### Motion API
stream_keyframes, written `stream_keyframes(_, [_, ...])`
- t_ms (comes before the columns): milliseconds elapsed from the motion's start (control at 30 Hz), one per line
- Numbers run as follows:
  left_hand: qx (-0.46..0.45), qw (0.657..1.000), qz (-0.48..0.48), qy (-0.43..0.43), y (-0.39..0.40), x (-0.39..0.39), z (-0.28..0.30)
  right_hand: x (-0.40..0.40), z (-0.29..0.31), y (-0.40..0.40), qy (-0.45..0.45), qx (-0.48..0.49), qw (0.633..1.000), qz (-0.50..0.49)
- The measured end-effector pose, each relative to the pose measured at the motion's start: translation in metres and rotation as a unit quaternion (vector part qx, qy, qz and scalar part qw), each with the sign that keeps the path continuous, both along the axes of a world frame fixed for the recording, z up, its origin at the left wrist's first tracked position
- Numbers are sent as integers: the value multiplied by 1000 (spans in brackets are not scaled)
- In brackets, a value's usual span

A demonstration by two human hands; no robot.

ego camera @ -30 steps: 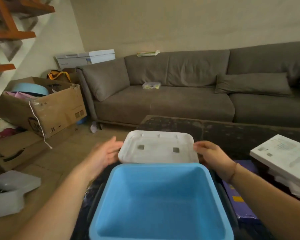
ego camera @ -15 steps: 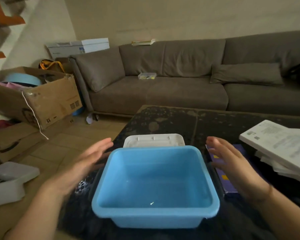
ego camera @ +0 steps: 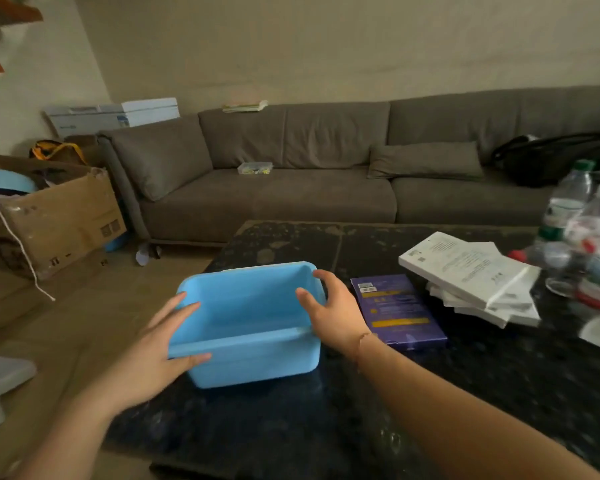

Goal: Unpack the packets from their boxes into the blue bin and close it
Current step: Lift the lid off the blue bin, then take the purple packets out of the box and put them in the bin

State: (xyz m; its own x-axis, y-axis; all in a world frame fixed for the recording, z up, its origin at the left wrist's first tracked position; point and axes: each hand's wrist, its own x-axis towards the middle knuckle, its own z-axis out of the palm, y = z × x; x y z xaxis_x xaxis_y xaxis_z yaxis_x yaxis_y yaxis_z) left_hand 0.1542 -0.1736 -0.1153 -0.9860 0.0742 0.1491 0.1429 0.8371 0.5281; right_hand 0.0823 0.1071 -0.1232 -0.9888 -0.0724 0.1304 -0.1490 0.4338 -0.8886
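Head view: the blue bin [ego camera: 246,323] sits open on the dark bench [ego camera: 361,410], held between both hands. The left hand [ego camera: 153,355] presses its left wall with fingers spread nearly straight; the right hand [ego camera: 333,310] curls over the right rim. Just right of that hand lies a purple box [ego camera: 399,313], then stacked white boxes [ego camera: 471,275].

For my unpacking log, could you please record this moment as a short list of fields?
bin: open blue plastic bin, nothing visible inside, on the dark speckled table
left hand: left hand presses the bin's left wall, fingers straight
right hand: right hand grips the bin's right rim
boxes: flat purple box right of the bin; stack of white boxes further right
packets: none in view
lid: not clearly visible
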Motion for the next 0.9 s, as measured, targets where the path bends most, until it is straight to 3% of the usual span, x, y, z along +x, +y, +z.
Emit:
stream_keyframes(67, [-25,998,44,-31,7,-1,5,-5,4,1,-5,-13,1000,-2])
stream_keyframes(167, [-163,980,65,-90,16,3,11,4,0,24,11,-33,999,-27])
stream_keyframes(200, [-188,977,53,-80,23,5,13,8,-7,40,15,3,999,-48])
stream_keyframes(267, [-186,982,8,37,49,9,17,17,-26,81,12,206,976,-74])
stream_keyframes(333, [-163,966,-41,199,83,12,17,25,-45,120,-45,388,919,-48])
stream_keyframes(400, [-135,934,-116,310,121,15,10,34,-56,143,-96,440,893,-17])
stream_keyframes(467, [-127,904,-211,348,155,19,-8,43,-63,152,-83,437,895,-12])
stream_keyframes(567, [-132,918,-277,251,188,24,-46,71,-69,149,-26,476,879,-30])
stream_keyframes(700, [-116,978,-170,27,200,27,-81,128,-70,130,88,485,870,2])
stream_keyframes(800, [-119,983,-137,-10,204,33,-86,150,-61,120,163,454,876,23])
stream_keyframes(900, [-129,986,-102,-29,215,40,-81,106,-35,124,104,413,905,26])
